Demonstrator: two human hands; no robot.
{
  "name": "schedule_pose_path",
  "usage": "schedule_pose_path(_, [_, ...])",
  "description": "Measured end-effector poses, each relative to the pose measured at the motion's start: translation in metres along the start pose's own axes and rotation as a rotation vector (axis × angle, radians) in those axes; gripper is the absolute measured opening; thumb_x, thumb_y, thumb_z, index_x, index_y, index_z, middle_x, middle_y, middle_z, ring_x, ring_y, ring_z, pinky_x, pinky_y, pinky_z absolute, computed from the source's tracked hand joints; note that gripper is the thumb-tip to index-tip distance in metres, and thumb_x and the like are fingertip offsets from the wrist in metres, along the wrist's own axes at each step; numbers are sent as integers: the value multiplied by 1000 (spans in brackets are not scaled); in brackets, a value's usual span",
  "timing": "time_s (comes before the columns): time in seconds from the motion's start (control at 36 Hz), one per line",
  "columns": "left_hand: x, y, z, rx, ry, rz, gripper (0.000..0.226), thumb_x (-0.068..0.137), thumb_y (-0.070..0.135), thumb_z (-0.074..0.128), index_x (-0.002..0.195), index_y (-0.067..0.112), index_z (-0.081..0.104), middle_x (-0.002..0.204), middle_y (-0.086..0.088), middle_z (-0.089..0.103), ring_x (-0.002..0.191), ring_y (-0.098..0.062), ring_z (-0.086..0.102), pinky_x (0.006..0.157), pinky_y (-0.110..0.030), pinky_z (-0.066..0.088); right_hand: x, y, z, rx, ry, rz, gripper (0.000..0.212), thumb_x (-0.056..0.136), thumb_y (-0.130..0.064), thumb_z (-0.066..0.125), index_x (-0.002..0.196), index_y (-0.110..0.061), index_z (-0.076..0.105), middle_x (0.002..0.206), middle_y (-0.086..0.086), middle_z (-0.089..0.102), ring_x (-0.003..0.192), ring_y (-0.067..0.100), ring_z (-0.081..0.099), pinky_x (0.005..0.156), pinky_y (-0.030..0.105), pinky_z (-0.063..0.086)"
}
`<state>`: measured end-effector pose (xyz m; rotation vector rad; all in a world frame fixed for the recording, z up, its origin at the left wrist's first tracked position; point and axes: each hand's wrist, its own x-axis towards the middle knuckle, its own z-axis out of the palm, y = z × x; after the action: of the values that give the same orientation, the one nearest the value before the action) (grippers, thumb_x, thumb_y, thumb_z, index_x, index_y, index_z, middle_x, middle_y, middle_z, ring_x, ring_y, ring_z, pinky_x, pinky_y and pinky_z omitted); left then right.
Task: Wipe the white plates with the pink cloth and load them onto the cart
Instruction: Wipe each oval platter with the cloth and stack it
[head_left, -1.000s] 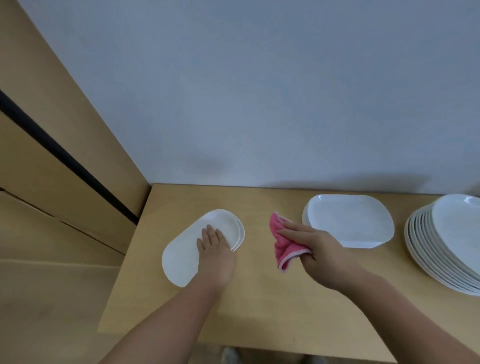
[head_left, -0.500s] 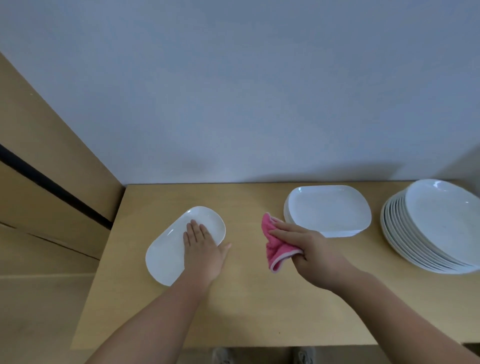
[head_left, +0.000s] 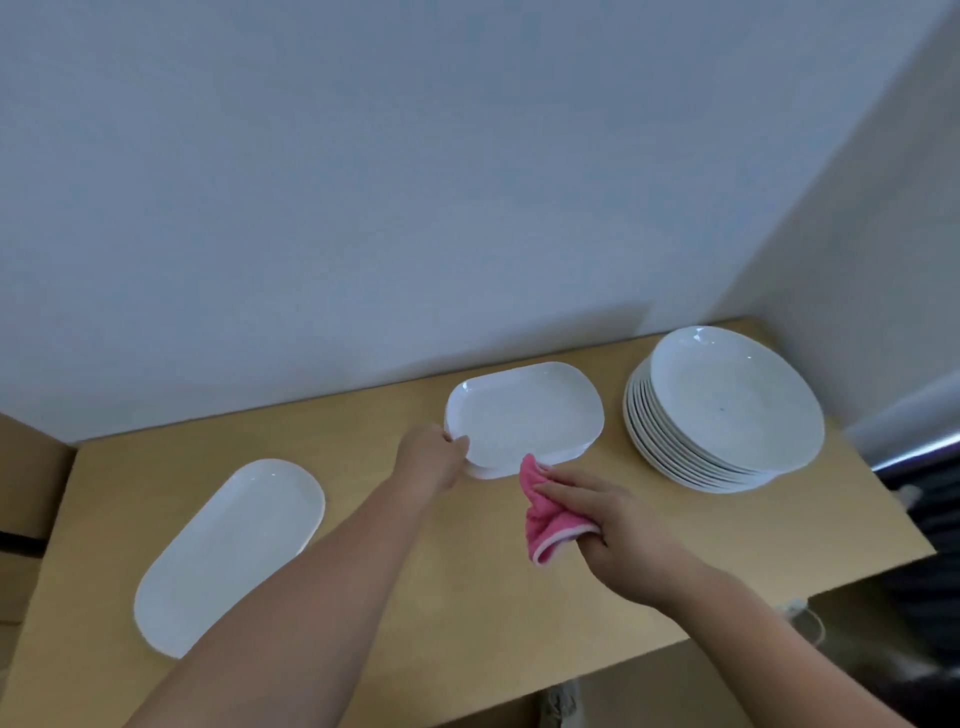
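Left hand (head_left: 431, 457) gripped the rectangular plate (head_left: 524, 410), right hand (head_left: 618, 525) clutched the pink cloth (head_left: 545, 514) beside it; a level lift seemed wisest.

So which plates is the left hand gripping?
The middle rectangular plates; left hand grips their left rim. Oval plate and round stack sit untouched.

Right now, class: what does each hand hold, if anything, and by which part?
Left hand grips the rectangular plate at its left rim, thumb on top. Right hand grips the pink cloth by its bunched end.
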<state>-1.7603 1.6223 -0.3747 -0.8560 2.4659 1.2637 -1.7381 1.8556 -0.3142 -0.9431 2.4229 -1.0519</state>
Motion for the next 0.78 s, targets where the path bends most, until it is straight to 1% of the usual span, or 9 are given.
schedule_pose_path(0.11, [2, 3, 1, -34, 13, -47, 21, 86, 13, 54, 66, 13, 58, 48, -6, 60, 51, -24, 57, 59, -30, 49, -9, 19, -3, -8, 1, 39, 64, 78, 7, 46, 128, -30, 60, 130, -45, 36, 127, -18, 34, 103, 4, 26])
schedule_pose_path(0.28, [-1, 4, -2, -121, 10, -91, 16, 80, 9, 53, 69, 5, 63, 53, -11, 62, 53, -25, 56, 61, -32, 48, -11, 25, -6, -24, -40, 74, 61, 78, 6, 46, 128, -25, 61, 130, -37, 37, 122, -18, 38, 101, 6, 30])
schedule_pose_path(0.36, [-4, 3, -2, -264, 14, -126, 17, 79, 6, 53, 82, -4, 66, 63, -13, 67, 57, -26, 60, 64, -34, 50, -10, 25, -8, -31, -45, 78, 62, 79, 7, 47, 129, -27, 60, 131, -34, 39, 124, -18, 37, 101, 5, 29])
schedule_pose_path(0.44, [-7, 2, -3, -489, 24, -171, 15, 81, 2, 55, 90, -7, 63, 86, -19, 72, 77, -30, 72, 81, -44, 60, -8, 24, -11, -6, -31, 61, 60, 79, 7, 46, 123, -30, 64, 128, -41, 39, 122, -21, 37, 98, 1, 28])
schedule_pose_path(0.5, [-12, 1, -5, -635, 12, -196, 5, 82, -5, 56, 84, 0, 57, 97, -22, 68, 87, -33, 72, 74, -38, 62, -8, 24, -12, -11, -15, 58, 59, 80, 6, 46, 124, -29, 63, 130, -34, 43, 121, -13, 43, 99, 7, 33])
schedule_pose_path(0.53, [-15, 0, -4, -687, 3, -206, 10, 83, -8, 55, 84, 2, 55, 99, -22, 66, 89, -33, 71, 66, -32, 62, -7, 24, -12, -20, -6, 65, 58, 82, 6, 47, 127, -28, 62, 132, -24, 46, 122, -5, 47, 101, 14, 37])
schedule_pose_path(0.61, [-29, -1, -3, -796, -67, -234, 24, 83, -13, 50, 103, -1, 56, 108, -18, 65, 89, -29, 69, 55, -24, 58, -5, 23, -13, -23, 41, 76, 57, 84, 7, 50, 128, -27, 60, 127, -4, 49, 115, 11, 55, 97, 29, 46])
schedule_pose_path(0.67, [-36, -3, -4, -864, -117, -253, 32, 83, -14, 46, 109, 0, 58, 110, -16, 66, 90, -28, 69, 57, -25, 58, -4, 20, -13, -15, 61, 64, 57, 84, 8, 51, 129, -26, 60, 121, -4, 50, 112, 11, 55, 94, 29, 47])
schedule_pose_path(0.78, [-47, -5, -7, -1004, -204, -251, 38, 83, -17, 43, 107, 7, 59, 108, -13, 70, 83, -24, 74, 61, -28, 58, -2, 15, -15, -8, 83, 55, 57, 85, 9, 52, 133, -22, 57, 123, -5, 52, 114, 10, 54, 95, 24, 45])
